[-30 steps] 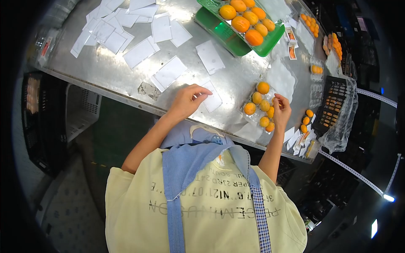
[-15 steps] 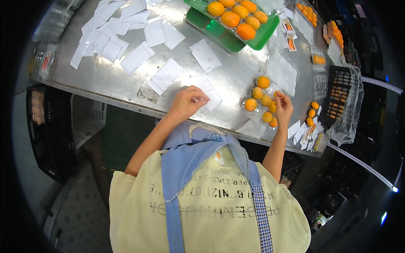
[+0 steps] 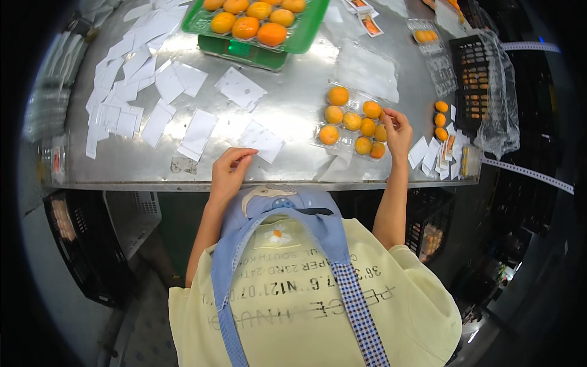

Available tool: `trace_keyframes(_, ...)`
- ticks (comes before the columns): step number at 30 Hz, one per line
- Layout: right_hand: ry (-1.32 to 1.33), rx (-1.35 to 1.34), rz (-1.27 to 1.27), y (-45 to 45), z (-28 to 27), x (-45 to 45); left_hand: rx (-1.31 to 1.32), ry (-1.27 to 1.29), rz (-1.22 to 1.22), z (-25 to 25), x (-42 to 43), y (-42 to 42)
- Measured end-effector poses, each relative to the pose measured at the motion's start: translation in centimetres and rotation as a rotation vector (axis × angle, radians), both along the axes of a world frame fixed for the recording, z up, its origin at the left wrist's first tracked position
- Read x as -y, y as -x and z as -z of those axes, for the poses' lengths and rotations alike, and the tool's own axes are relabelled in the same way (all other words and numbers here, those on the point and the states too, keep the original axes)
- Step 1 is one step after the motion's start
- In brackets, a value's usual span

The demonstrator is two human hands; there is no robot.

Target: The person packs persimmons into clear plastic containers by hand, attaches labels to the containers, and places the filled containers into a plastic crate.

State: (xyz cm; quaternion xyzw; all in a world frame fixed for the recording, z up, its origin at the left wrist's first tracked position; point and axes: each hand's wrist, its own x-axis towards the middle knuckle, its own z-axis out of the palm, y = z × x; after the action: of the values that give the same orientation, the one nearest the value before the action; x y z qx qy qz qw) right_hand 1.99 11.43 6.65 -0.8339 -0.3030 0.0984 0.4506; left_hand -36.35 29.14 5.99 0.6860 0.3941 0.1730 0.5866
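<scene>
A clear plastic tray (image 3: 347,144) holds several round orange fruits (image 3: 351,121) that look like apricots, with some pockets bare. My right hand (image 3: 398,133) is at the tray's right side, thumb and fingers closed on an apricot (image 3: 383,115) in the far right pocket, mostly covered by the fingertips. My left hand (image 3: 230,174) hovers by the table's front edge, with thumb and fingertips together and nothing visible in them. Those fingertips are beside the near left edge of a white card (image 3: 262,142); I cannot tell whether they touch it.
Many white cards (image 3: 125,88) are spread over the left of the metal table (image 3: 293,110). A green tray (image 3: 301,44) of fruit rests on a green scale (image 3: 243,55). A plastic sheet (image 3: 367,76) lies behind the fruit tray. Loose fruits (image 3: 441,119) and a black crate (image 3: 469,76) are at right.
My view has turned, so the table appears shifted left and more level. My right hand stays at the fruit tray, now further toward its right edge. My left hand's fingertips have come together.
</scene>
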Motion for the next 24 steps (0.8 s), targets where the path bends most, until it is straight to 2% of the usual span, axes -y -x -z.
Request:
trace_keyframes(6, -0.024, -0.016, 0.051, -2.1, 1.5, 2.7, -0.010, 0.170, -0.097, 0.9, 2.0, -0.7)
trace_keyframes(15, -0.057, -0.056, 0.050, -4.0, 3.2, 4.0, -0.026, -0.029, 0.004, -0.7, 4.2, -2.8)
trace_keyframes(24, -0.033, -0.070, 0.049, -5.5, 3.1, 5.5, -0.052, -0.016, 0.008, -0.4, 6.6, -4.9)
